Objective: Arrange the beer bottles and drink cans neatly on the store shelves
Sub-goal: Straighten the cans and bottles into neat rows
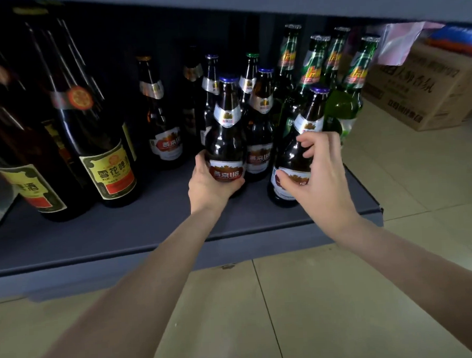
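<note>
Nearest lies a floor of pale beige tiles (331, 297), smooth and faintly glossy, cut by thin dark grout lines. Two bare forearms reach over it to the bottom shelf (149, 224), a flat board of matt grey-blue metal with a folded front lip and a squared right corner, set low above the tiles. The left hand (210, 183) cups the base of a brown glass bottle (225, 141) from below and behind, thumb on its left flank and fingers curled under the red-and-white U8 label; the bottle stands upright near the middle of the shelf, silver foil at its neck and a blue cap on top. The right hand (313, 169) grips a second brown U8 bottle (300, 148) just beside it to the right, near the shelf's front right corner, fingers hooked over the shoulder and thumb pressed on the label; this bottle leans slightly to the right. Between and behind them stand more brown U8 bottles (260, 139), close packed. At the left stand tall dark bottles with yellow Xue Hua labels (111, 171), glossy and streaked with reflections. Farther back on the right rise green glass bottles (313, 65) with foil-wrapped necks. The upper shelf (302, 3) crosses overhead, the same grey metal. Beyond the shelf's right end a printed cardboard carton (427, 92) sits on the floor.
</note>
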`<state>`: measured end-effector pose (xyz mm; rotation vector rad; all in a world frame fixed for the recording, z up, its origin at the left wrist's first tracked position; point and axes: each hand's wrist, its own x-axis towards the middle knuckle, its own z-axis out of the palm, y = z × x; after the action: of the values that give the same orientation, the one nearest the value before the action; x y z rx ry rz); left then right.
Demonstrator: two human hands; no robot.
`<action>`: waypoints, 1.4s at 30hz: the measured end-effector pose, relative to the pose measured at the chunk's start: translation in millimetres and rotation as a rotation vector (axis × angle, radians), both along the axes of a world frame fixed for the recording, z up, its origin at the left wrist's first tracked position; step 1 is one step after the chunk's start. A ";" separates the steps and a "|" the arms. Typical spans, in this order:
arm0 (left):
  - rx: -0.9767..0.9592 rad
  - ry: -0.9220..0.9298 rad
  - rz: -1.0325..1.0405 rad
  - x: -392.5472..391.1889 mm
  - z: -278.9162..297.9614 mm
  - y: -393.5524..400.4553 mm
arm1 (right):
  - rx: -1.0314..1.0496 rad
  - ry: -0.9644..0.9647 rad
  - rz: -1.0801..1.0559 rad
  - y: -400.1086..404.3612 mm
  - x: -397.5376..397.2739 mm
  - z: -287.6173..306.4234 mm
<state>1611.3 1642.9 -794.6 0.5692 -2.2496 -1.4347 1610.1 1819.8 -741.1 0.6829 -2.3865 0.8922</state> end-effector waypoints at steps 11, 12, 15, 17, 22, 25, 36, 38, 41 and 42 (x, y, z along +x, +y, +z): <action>-0.075 -0.006 -0.173 30.4 1.3 -20.1 | -0.030 -0.001 0.235 -62.7 3.0 11.6; -0.149 0.005 -0.107 37.9 -0.1 -33.7 | -0.062 -0.020 0.275 -76.8 6.3 9.5; -0.269 -0.009 0.062 56.5 -9.6 -75.6 | -0.137 -0.144 0.332 -124.1 7.8 -2.6; -0.271 -0.041 0.047 59.3 -16.3 -93.0 | -0.172 -0.302 0.295 -156.4 -1.1 -13.8; -0.179 -0.026 0.024 42.2 -26.5 -99.0 | -0.330 -0.617 0.162 -208.8 -44.5 -32.2; -0.105 0.040 0.083 37.6 -33.4 -100.9 | -0.357 -0.636 0.194 -228.1 -65.4 -28.7; -0.099 0.066 0.062 39.3 -36.7 -102.6 | -0.270 -0.566 0.105 -218.8 -42.5 -16.4; -0.091 0.061 0.041 44.8 -35.7 -100.6 | -0.230 -0.571 0.104 -212.0 -34.5 -17.3; -0.098 0.052 0.031 57.7 -35.6 -97.1 | -0.201 -0.581 0.148 -198.8 -20.5 -18.4; -0.109 0.048 0.029 62.8 -35.2 -96.6 | -0.184 -0.592 0.166 -193.8 -15.8 -17.4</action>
<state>1674.1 1546.3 -829.9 0.5249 -2.2563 -1.2890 1594.3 1626.0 -758.5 0.6103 -2.7217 1.5412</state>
